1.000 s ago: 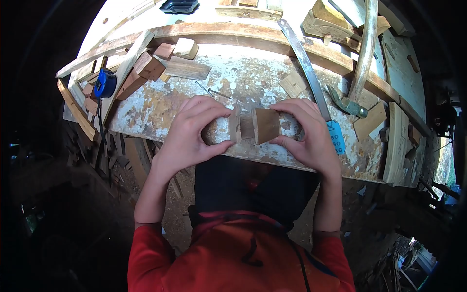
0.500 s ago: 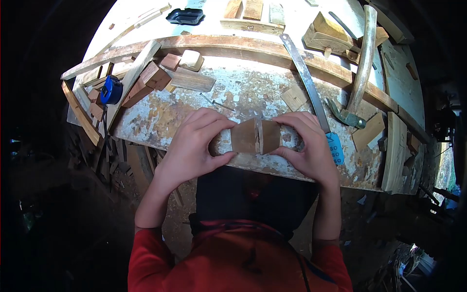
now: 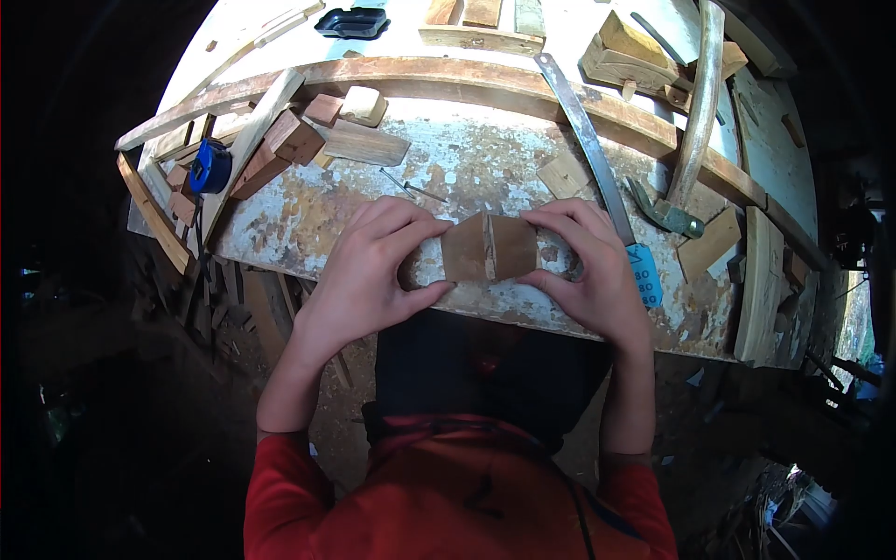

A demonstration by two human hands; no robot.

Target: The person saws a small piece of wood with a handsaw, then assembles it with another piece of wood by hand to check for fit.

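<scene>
My left hand [image 3: 369,266] pinches a small flat wood block [image 3: 464,250] by its outer edge, thumb below and fingers above. Opposite it, my right hand [image 3: 590,271] grips a second small wood block [image 3: 516,248] the same way. The inner edges of both blocks face each other at the middle, close together, over the front part of the worn workbench [image 3: 327,229]. Just beyond them lie two nails [image 3: 411,187]. A blue sandpaper piece [image 3: 644,277] rests beside my right wrist.
A metal ruler [image 3: 588,149] slants toward the sandpaper, with a claw hammer [image 3: 695,140] to its right. A long wooden strip [image 3: 448,75] crosses the bench. Wood offcuts [image 3: 294,140] and a blue tape measure [image 3: 211,168] sit left; a wooden plane [image 3: 635,65] stands back right.
The two blocks have turned slightly, so the right one shows more of its broad face and their inner edges look closer. Both hands keep their hold; the view has shifted a little.
</scene>
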